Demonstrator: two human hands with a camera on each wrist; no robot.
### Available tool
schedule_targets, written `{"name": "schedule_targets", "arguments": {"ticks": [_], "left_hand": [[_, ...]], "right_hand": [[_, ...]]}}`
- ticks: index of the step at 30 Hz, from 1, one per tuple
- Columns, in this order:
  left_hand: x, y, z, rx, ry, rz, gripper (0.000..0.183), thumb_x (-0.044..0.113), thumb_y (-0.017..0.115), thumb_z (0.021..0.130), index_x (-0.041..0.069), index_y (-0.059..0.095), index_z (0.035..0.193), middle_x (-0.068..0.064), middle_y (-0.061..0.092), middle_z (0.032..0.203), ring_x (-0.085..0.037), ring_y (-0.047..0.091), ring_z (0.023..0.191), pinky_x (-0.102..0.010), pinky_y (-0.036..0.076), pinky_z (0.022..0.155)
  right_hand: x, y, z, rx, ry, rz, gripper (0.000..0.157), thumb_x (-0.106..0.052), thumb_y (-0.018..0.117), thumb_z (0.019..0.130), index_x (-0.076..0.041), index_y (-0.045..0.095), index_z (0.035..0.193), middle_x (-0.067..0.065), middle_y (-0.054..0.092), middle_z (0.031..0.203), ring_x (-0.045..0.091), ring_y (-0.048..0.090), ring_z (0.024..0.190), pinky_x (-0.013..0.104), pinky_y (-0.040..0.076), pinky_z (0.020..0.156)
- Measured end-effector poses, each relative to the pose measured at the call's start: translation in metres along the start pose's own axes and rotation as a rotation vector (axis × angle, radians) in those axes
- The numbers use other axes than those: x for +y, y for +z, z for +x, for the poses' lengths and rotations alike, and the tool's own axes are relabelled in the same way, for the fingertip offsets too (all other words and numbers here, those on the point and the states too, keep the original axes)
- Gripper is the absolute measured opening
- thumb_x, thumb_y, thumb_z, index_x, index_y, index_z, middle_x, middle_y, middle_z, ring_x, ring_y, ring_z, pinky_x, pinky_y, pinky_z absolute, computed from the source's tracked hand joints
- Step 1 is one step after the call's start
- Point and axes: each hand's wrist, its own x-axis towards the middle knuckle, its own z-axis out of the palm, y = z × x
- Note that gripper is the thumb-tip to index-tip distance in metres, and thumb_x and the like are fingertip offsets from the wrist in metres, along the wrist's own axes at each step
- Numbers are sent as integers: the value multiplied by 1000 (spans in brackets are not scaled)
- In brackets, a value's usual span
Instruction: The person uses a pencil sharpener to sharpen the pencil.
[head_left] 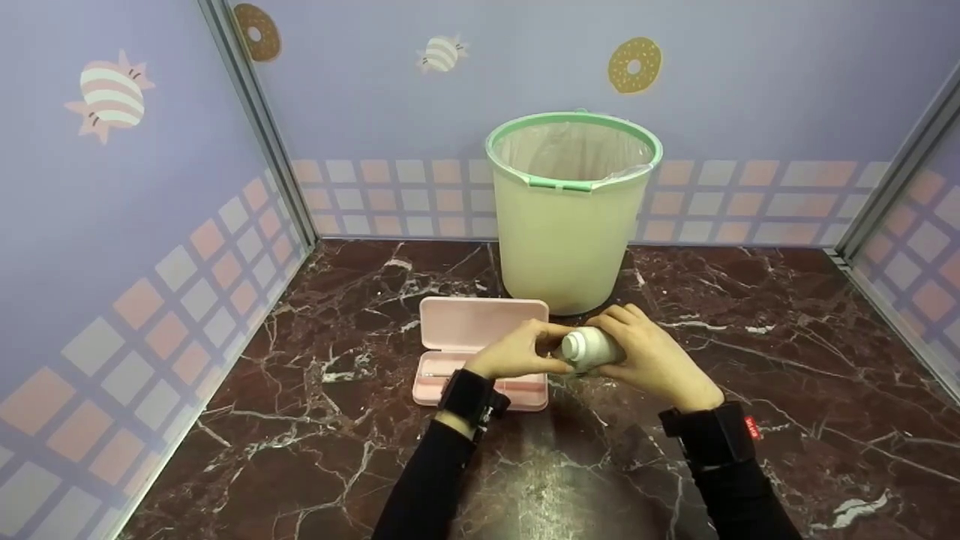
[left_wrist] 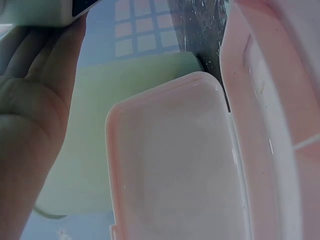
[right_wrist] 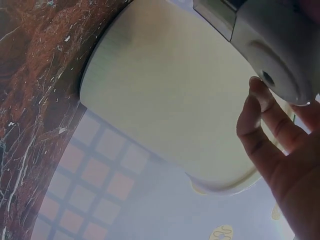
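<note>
Both hands hold a small pale greenish-white device (head_left: 596, 347) that looks like a pencil sharpener, just in front of the bin. A round knob-like end faces left in the head view; the right wrist view shows a small dark hole in its rounded part. My right hand (head_left: 649, 356) grips the body from the right. On the other side, my left hand (head_left: 521, 349) has its thumb and fingers about the knob end; part of this contact is hidden. Beneath the left hand and wrist lies an open pink pencil case (head_left: 480, 324), its lid raised and its tray partly covered.
A pale green bin (head_left: 566, 240) with a green rim and a clear liner stands behind the hands, near the back wall (head_left: 360, 97). The dark red marbled tabletop (head_left: 315, 450) spreads between patterned side walls.
</note>
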Motion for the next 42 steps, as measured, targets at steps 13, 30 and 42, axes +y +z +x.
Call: {"name": "schedule_targets", "arguments": {"ticks": [13,30,42], "left_hand": [[-3,24,10,185,-74,-27,57,13,87,71,6,63,122,-9,71,110,-5,65,89,-22,55,82],[-6,23,13,433,-61,-28,54,22,93,62,7,69,108,-7,74,95,-10,68,76,-24,58,70],[-5,15,9,433,-68,-11,51,24,94,60,9,70,103,-3,74,94,-9,68,79,-24,58,74]], "right_hand": [[-4,-4,-1,22,136,63,51,-26,83,77,-3,63,118,11,66,106,24,57,93,43,50,80],[21,7,-3,-28,340,464,58,-17,82,79,2,57,128,20,67,120,36,69,105,45,56,91],[30,19,-8,-133,416,632,59,-14,81,79,-2,57,132,16,69,122,30,68,110,48,53,97]]}}
